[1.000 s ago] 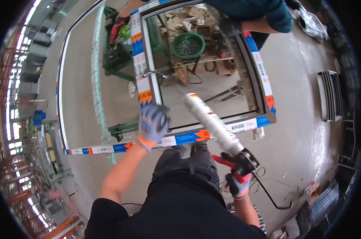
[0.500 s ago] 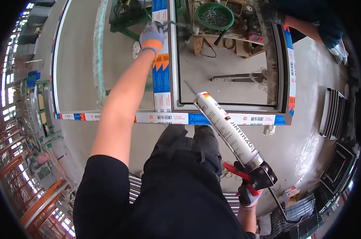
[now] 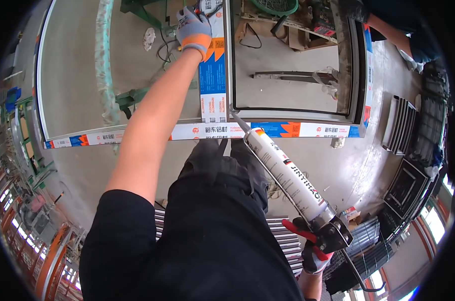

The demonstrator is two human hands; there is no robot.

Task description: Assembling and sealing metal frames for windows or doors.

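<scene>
My right hand [image 3: 316, 260], gloved, is closed round the red-and-black handle of a caulking gun [image 3: 333, 233]. A white sealant cartridge [image 3: 286, 173] lies in the gun, tilted up to the left. Its grey nozzle [image 3: 240, 122] reaches the lower inner corner where the window frame's middle bar [image 3: 212, 83] meets its near rail [image 3: 187, 131]. My left hand [image 3: 193, 31], in a grey and orange glove, is at the far part of the middle bar, fingers curled. A thin dark thing shows beside its fingertips; its kind is unclear. Printed blue, white and orange film covers the bars.
Another person's arm [image 3: 390, 35] reaches to the frame's far right corner. Beyond the right pane stands a bench with a green bowl of screws [image 3: 275, 6]. A wrapped support bar [image 3: 105, 60] runs under the left pane. Stacked dark profiles [image 3: 400, 125] lie at the right.
The nozzle has come from over the right pane to the corner by the middle bar. My view has shifted, and the frame now sits higher in it. The left hand stays at the middle bar.
</scene>
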